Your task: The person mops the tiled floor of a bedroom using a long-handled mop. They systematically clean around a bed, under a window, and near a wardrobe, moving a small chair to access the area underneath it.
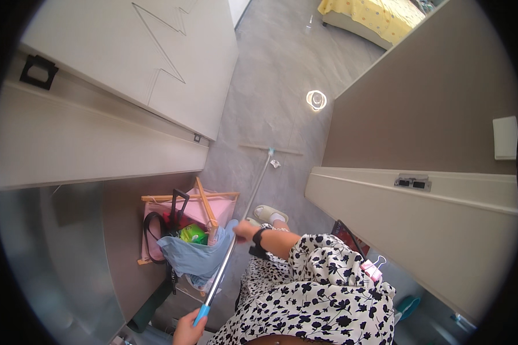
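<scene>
A long-handled floor squeegee (257, 183) slants across the view, its wide blade (287, 151) flat on the grey tiled floor. At the handle's top end, my left hand (189, 328) grips the blue sleeve (201, 315). Further down, my right hand (244, 231) is closed around the metal pole. Just on my side of the blade, right of the pole, lies a small crumpled white scrap (275, 164). My feet in pale slippers (271, 213) stand on the floor to the right of the pole.
Left of the pole stands a wooden-framed pink fabric basket (207, 205), heaped with a blue cloth (194, 256), a green packet (193, 234) and a black strap. Door edges (414, 189) flank the passage. Ahead, a bed with a yellow cover (371, 19) appears beyond a ring-shaped light reflection.
</scene>
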The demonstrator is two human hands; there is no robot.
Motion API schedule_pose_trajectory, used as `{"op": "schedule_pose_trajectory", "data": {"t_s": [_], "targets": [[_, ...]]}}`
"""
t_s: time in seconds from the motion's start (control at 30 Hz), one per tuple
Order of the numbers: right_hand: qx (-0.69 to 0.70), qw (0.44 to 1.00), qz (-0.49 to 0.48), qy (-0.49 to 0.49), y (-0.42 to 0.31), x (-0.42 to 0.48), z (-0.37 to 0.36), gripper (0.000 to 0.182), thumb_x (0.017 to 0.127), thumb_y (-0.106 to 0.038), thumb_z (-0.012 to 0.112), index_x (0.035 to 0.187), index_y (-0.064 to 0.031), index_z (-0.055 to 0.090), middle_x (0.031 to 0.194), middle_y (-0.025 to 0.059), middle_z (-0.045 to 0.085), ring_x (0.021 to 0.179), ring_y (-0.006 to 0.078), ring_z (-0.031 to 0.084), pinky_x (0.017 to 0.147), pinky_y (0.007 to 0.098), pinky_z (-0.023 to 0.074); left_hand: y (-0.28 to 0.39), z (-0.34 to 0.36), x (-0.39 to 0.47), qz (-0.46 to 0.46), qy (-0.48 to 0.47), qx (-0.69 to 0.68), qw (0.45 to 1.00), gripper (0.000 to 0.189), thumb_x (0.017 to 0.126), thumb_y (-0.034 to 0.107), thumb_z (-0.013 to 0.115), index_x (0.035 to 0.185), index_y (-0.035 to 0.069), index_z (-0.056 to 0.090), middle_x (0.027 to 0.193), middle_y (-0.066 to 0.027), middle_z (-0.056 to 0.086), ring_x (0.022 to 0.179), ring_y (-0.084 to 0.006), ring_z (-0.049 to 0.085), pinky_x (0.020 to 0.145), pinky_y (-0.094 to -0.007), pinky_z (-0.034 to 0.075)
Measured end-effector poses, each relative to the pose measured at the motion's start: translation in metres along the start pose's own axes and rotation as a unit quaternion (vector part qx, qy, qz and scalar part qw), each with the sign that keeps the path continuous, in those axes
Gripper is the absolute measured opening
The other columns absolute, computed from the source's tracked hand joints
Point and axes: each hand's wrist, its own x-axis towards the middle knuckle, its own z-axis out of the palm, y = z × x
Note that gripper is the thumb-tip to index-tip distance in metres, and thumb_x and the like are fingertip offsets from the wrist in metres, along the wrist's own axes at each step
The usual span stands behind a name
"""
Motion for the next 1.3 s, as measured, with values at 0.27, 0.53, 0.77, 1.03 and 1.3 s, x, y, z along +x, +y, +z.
{"op": "schedule_pose_trajectory", "data": {"t_s": [0.27, 0.53, 0.77, 1.03, 1.3], "targets": [[-0.006, 0.998, 0.028, 0.062, -0.009, -0.041, 0.027, 0.018, 0.077, -0.014, 0.054, 0.076, 0.0039, 0.055, 0.068, 0.0147, 0.058, 0.056, 0.0304, 0.061, 0.045, 0.0420, 0.0537, -0.017, 0.000, -0.041, 0.082, 0.085, -0.032, 0.993, 0.031, 0.082, 0.006, 0.054, 0.112, 0.000, 0.055, 0.099, -0.0105, 0.061, 0.086, -0.0160, 0.056, 0.071, -0.0279, 0.044], [-0.026, 0.988, -0.107, 0.106, -0.100, 0.031, -0.036, 0.027, 0.081, -0.021, 0.055, 0.079, 0.0057, 0.056, 0.067, 0.0128, 0.057, 0.052, 0.0228, 0.060, 0.040, 0.0351, 0.0485, 0.012, 0.053, 0.065, -0.038, 0.021, -0.223, 0.974, 0.033, 0.087, 0.016, 0.051, 0.118, 0.006, 0.050, 0.061, 0.0002, 0.048, 0.045, -0.0045, 0.042, 0.039, -0.0186, 0.033], [-0.069, 0.993, -0.040, 0.087, -0.008, 0.005, -0.004, 0.020, 0.077, -0.012, 0.051, 0.080, 0.0071, 0.055, 0.062, 0.0153, 0.057, 0.050, 0.0259, 0.060, 0.040, 0.0393, 0.0506, -0.009, 0.053, 0.000, -0.122, -0.024, -0.196, 0.973, 0.031, 0.088, 0.018, 0.051, 0.117, 0.008, 0.050, 0.060, -0.0013, 0.049, 0.044, -0.0065, 0.043, 0.038, -0.0198, 0.034], [0.038, 0.998, 0.011, 0.044, 0.013, -0.014, 0.015, 0.017, 0.078, -0.014, 0.055, 0.078, 0.0032, 0.053, 0.069, 0.0126, 0.056, 0.056, 0.0245, 0.059, 0.049, 0.0365, 0.0534, -0.008, 0.023, -0.044, -0.022, -0.009, -0.329, 0.944, 0.033, 0.088, 0.013, 0.048, 0.119, 0.002, 0.048, 0.064, -0.0035, 0.052, 0.046, -0.0066, 0.043, 0.041, -0.0187, 0.032], [0.224, 0.972, -0.057, 0.033, -0.052, 0.006, 0.002, 0.011, 0.080, -0.006, 0.052, 0.082, 0.0026, 0.045, 0.066, 0.0082, 0.047, 0.054, 0.0217, 0.051, 0.054, 0.0354, 0.0523, -0.040, 0.003, 0.027, 0.142, 0.116, -0.514, 0.838, 0.037, 0.092, 0.025, 0.041, 0.110, -0.005, 0.051, 0.063, -0.0024, 0.052, 0.048, -0.0072, 0.042, 0.043, -0.0194, 0.033]]}}
